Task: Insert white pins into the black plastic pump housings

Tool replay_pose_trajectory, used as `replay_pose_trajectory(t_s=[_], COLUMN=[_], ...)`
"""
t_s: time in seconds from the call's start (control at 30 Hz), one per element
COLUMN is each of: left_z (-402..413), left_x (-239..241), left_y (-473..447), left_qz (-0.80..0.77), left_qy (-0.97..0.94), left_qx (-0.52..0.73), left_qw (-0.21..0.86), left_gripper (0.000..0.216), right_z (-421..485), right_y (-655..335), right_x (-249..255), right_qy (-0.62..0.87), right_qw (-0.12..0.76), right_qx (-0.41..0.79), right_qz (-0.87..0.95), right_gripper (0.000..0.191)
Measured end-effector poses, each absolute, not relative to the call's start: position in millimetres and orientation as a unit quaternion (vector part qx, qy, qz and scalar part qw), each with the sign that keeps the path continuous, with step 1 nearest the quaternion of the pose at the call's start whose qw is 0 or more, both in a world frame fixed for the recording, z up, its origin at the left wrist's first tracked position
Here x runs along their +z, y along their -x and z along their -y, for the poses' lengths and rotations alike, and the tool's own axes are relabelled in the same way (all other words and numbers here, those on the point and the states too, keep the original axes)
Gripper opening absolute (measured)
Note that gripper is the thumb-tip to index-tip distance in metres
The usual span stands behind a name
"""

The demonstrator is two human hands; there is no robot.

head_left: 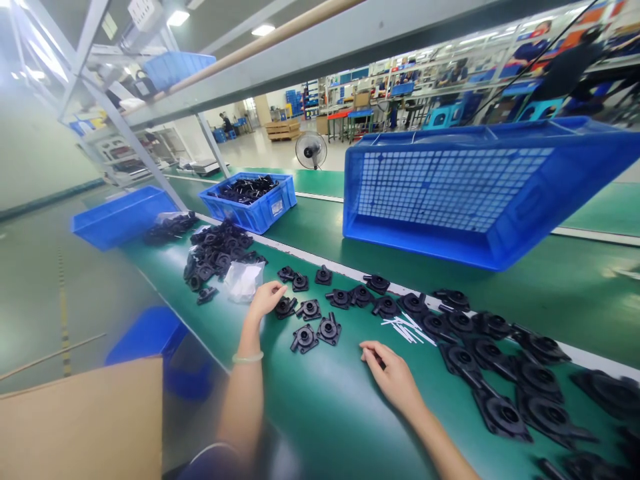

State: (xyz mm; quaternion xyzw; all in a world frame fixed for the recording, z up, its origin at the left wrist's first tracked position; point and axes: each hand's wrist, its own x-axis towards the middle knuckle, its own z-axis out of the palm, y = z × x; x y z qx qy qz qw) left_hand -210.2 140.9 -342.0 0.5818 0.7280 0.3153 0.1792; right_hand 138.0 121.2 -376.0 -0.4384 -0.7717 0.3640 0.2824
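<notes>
My left hand (267, 299) reaches over the bench, its fingers closed at the edge of a black pump housing (285, 307) lying flat. That part is round, with a raised centre ring and a side spout; the fingertips partly cover it. Several similar pump housings (309, 309) lie just to its right. My right hand (393, 375) hovers low over the green bench, thumb and fingers curled together in a pinch; whatever they hold, if anything, is hidden. Beyond it lies a loose bunch of thin white strips (406, 328), beside more black housings (461, 359) spread to the right.
A heap of black housings (220, 247) and a clear plastic bag (243, 281) lie left. Behind stands a blue bin (273, 206) filled with dark parts. A large blue crate (420, 247) tilts on its side. A shelf beam (300, 63) crosses overhead; a carton (85, 420) stands lower left.
</notes>
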Motion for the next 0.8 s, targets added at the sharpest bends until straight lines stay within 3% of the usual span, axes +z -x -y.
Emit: replay_pose_trajectory(t_s=[0.13,0.43,0.8], left_z=[-142.8,-146.3,-152.4], left_x=[-349.0,-351.4,-361.0], left_y=[214.6,187.0,184.0], left_qz=[-0.755,-0.682,-0.683], left_qy=[-0.551,-0.573,-0.568], left_qx=[0.307,0.316,0.332], left_qw=[0.180,0.327,0.317], left_gripper=[0.031,0.034,0.037], right_z=[-121.4,-119.5,-119.6], right_y=[-137.5,-138.5,-138.0], right_x=[-376.3,-376.6,-375.6], right_qy=[0.437,0.436,0.433], right_qw=[0.282,0.276,0.282], right_qx=[0.366,0.370,0.373], right_qz=[0.772,0.772,0.771], right_gripper=[0.029,0.028,0.028])
